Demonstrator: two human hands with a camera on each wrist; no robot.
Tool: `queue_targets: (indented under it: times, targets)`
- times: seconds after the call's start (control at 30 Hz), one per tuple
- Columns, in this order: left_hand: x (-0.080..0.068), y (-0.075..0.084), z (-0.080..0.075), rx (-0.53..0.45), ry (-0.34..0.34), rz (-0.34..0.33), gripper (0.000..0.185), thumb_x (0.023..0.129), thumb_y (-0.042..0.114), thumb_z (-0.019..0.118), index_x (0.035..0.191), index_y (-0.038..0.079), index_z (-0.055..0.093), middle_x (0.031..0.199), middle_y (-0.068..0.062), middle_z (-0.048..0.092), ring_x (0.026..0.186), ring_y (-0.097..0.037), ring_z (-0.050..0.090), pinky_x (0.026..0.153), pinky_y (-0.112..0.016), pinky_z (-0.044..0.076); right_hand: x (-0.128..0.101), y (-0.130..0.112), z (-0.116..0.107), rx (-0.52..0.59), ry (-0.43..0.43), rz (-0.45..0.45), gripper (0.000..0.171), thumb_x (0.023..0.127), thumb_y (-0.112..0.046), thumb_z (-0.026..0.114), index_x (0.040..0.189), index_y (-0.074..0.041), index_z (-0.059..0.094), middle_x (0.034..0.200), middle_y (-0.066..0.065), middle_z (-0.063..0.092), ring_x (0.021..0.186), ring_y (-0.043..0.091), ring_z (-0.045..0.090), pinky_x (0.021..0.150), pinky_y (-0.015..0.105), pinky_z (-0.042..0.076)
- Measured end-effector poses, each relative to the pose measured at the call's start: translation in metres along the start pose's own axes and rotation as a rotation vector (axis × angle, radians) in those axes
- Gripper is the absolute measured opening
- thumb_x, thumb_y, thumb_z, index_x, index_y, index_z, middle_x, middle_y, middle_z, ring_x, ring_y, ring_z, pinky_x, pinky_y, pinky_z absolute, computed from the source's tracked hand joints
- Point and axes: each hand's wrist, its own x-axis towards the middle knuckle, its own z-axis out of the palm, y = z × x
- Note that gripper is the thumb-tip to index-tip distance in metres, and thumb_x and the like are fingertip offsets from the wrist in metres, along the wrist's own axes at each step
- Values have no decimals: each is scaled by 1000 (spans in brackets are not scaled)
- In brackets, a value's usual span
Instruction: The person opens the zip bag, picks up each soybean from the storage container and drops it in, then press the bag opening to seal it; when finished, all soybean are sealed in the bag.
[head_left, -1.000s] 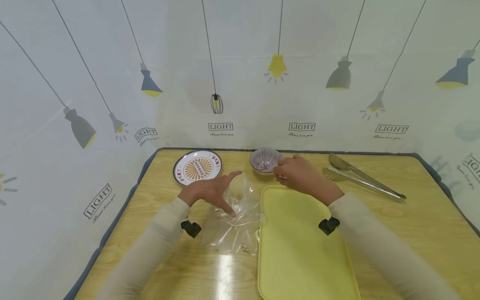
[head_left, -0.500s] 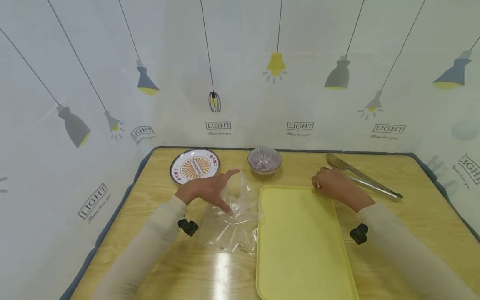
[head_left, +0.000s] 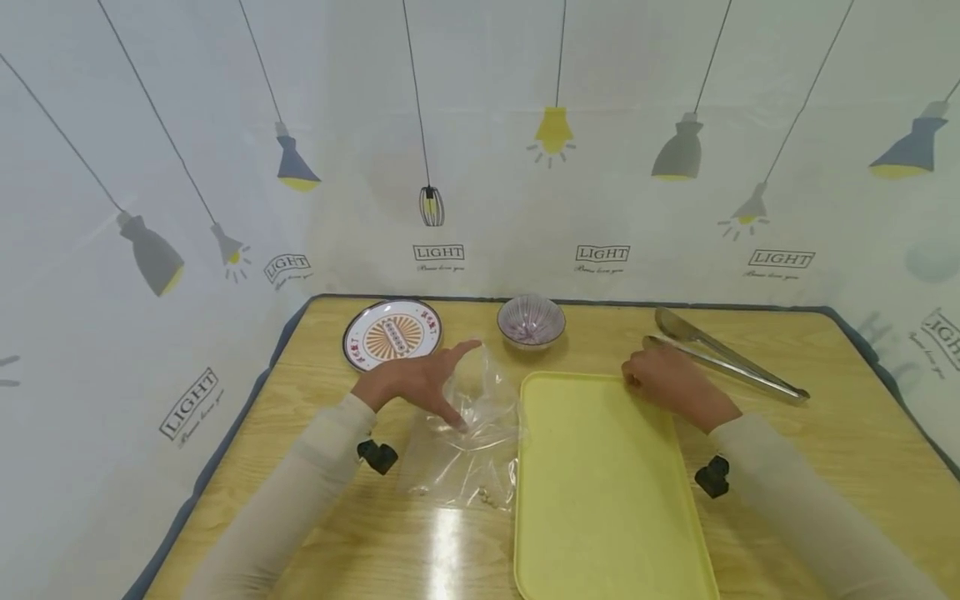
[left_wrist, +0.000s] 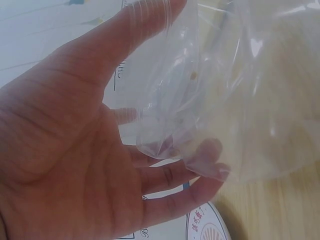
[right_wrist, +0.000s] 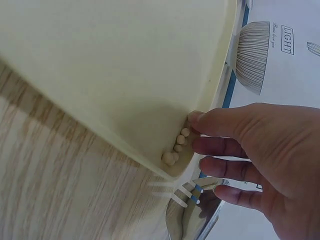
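Note:
My left hand (head_left: pixel 416 379) has thumb and fingers spread inside the mouth of a clear plastic bag (head_left: pixel 468 462), stretching it wide. In the left wrist view, thin film of the bag (left_wrist: pixel 270 110) covers the thumb and fingertips. A few small beige bits (head_left: pixel 487 497) lie at the bag's near end. My right hand (head_left: pixel 671 383) is at the far right corner of a yellow tray (head_left: pixel 607 500). Several small cream-coloured balls (right_wrist: pixel 179 145) sit in that corner in the right wrist view, with thumb and index fingertips right beside the nearest ones.
A white plate with an orange design (head_left: pixel 393 335) stands at the back left. Right of it is a striped bowl (head_left: pixel 531 323). Metal tongs (head_left: pixel 731 360) lie at the back right, close behind my right hand. A patterned cloth wall (head_left: pixel 495 217) rises behind the table.
My right hand has moved right, from beside the bowl to the tray's far right corner, where it has since shifted only slightly. The left hand stays in the bag's mouth.

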Motion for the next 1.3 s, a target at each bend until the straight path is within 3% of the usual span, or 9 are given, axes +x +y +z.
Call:
queue_targets:
  times: [0.33, 0.57, 0.73, 0.9, 1.3]
  targets:
    - [-2, 0, 1, -13, 2, -7, 130, 75, 42, 89, 163, 16, -4, 165, -30, 14, 153, -43, 22, 125, -54, 23, -1, -4, 4, -22, 30, -14, 57, 83, 9, 67, 62, -23, 24, 66, -11, 11, 61, 7, 12, 58, 23, 14]
    - [-2, -1, 1, -8, 8, 5, 130, 75, 42, 89, 163, 14, -2, 165, -30, 15, 153, -42, 23, 125, -52, 25, 1, -6, 1, -20, 72, -35, 53, 81, 8, 71, 59, -20, 32, 64, -11, 14, 60, 6, 15, 56, 22, 16]
    - [-3, -3, 1, 4, 2, -7, 130, 75, 43, 88, 163, 17, -3, 166, -28, 14, 153, -40, 23, 125, -51, 25, 8, -9, -5, -17, 33, -38, 40, 83, 1, 77, 60, -17, 50, 57, -10, 34, 56, 4, 25, 53, 21, 27]
    - [-1, -5, 1, 14, 5, 9, 130, 75, 44, 88, 163, 14, -2, 165, -29, 15, 153, -41, 23, 125, -51, 26, 18, -15, -13, -31, 3, -29, 26, 85, -6, 78, 68, -17, 62, 64, -5, 58, 55, 5, 40, 54, 27, 39]
    - [-2, -3, 3, 15, 3, -6, 130, 75, 44, 88, 163, 17, -4, 165, -30, 17, 153, -42, 24, 125, -53, 24, 52, -33, -34, -13, -21, -19, 11, 88, -9, 77, 80, -14, 72, 76, -1, 67, 62, 9, 57, 61, 34, 52]
